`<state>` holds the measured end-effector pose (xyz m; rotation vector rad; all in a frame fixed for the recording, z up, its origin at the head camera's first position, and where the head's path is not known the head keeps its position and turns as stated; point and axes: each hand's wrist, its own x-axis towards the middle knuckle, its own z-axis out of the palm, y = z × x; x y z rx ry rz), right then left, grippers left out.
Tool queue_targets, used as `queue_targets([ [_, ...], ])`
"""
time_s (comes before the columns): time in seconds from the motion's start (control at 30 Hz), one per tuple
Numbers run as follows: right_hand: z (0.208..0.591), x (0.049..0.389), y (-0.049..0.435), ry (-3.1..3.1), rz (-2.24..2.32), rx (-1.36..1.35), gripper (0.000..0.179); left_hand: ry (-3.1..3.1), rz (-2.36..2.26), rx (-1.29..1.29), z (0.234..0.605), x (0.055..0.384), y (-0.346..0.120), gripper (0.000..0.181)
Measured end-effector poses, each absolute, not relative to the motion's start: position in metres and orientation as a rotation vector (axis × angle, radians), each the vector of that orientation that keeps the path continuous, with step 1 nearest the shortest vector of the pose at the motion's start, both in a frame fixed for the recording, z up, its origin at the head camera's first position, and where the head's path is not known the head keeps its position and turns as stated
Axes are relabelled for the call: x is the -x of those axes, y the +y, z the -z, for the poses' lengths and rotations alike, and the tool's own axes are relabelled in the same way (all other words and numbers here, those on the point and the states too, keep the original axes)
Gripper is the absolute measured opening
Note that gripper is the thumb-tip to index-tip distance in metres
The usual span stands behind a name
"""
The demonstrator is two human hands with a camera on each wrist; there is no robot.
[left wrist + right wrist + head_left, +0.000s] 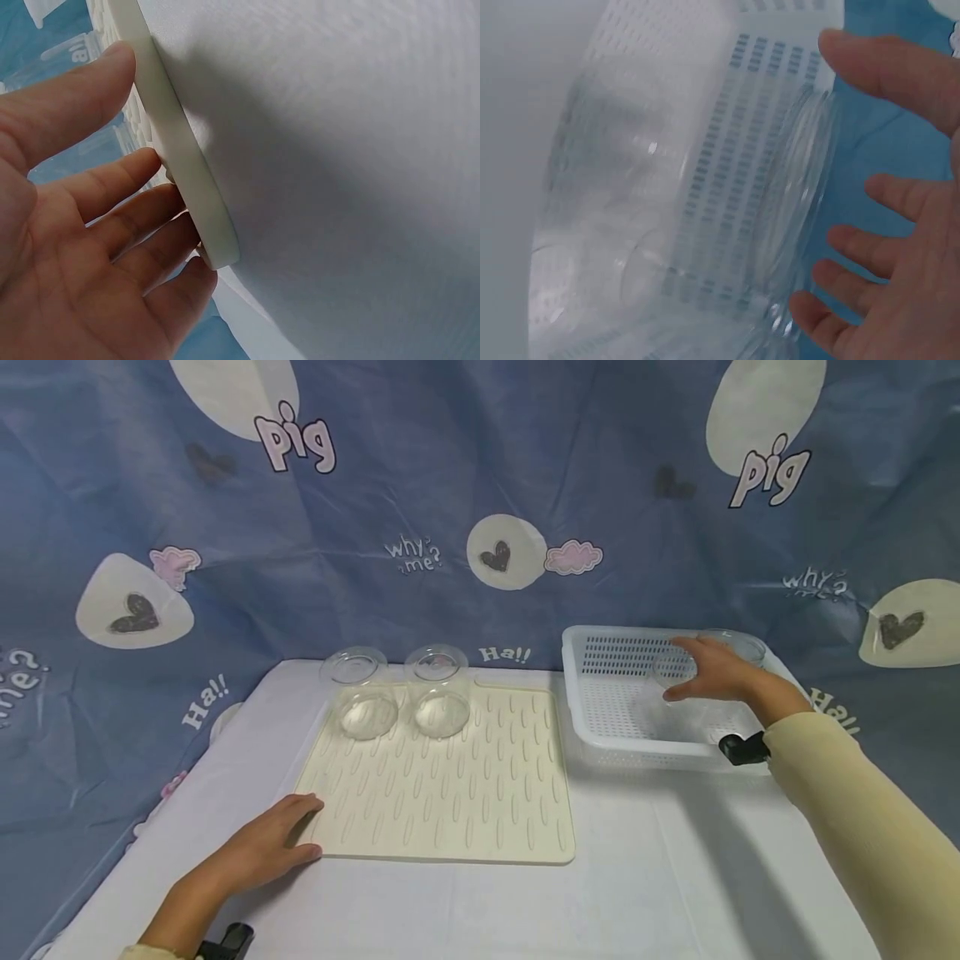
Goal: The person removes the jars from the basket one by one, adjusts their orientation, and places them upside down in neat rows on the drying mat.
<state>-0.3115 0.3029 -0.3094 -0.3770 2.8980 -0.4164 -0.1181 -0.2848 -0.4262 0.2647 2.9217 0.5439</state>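
Two clear cups (441, 693) stand side by side on the back left of a cream ridged mat (450, 793). My left hand (258, 852) rests at the mat's left edge, thumb and fingers spread; in the left wrist view its fingertips touch the rim of the mat (191, 172). Over a white perforated basket (600, 739) hovers my right hand (716, 672), thumb apart from the fingers. Beneath it, clear cups (799, 195) lie in the basket, their rims close to the fingertips. The right wrist view shows a gap between hand and rims. How many cups are inside is hard to tell.
A white cloth (510, 910) covers the table. Behind it hangs a blue printed curtain (420, 468). The basket stands at the back right, next to the mat, its raised walls around the cups.
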Motion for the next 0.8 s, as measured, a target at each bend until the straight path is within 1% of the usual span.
queue_targets([
  [0.3,0.319,0.320,0.313,2.858,0.384,0.323,0.107,2.927,-0.539,-0.252,0.427,0.118,-0.285,0.065],
  [0.63,0.323,0.320,0.306,2.838,0.409,0.331,0.109,2.939,-0.544,-0.294,0.430,0.115,-0.288,0.064],
  [0.8,0.323,0.321,0.305,2.808,0.446,0.290,0.112,2.942,-0.537,-0.291,0.429,0.117,-0.288,0.064],
])
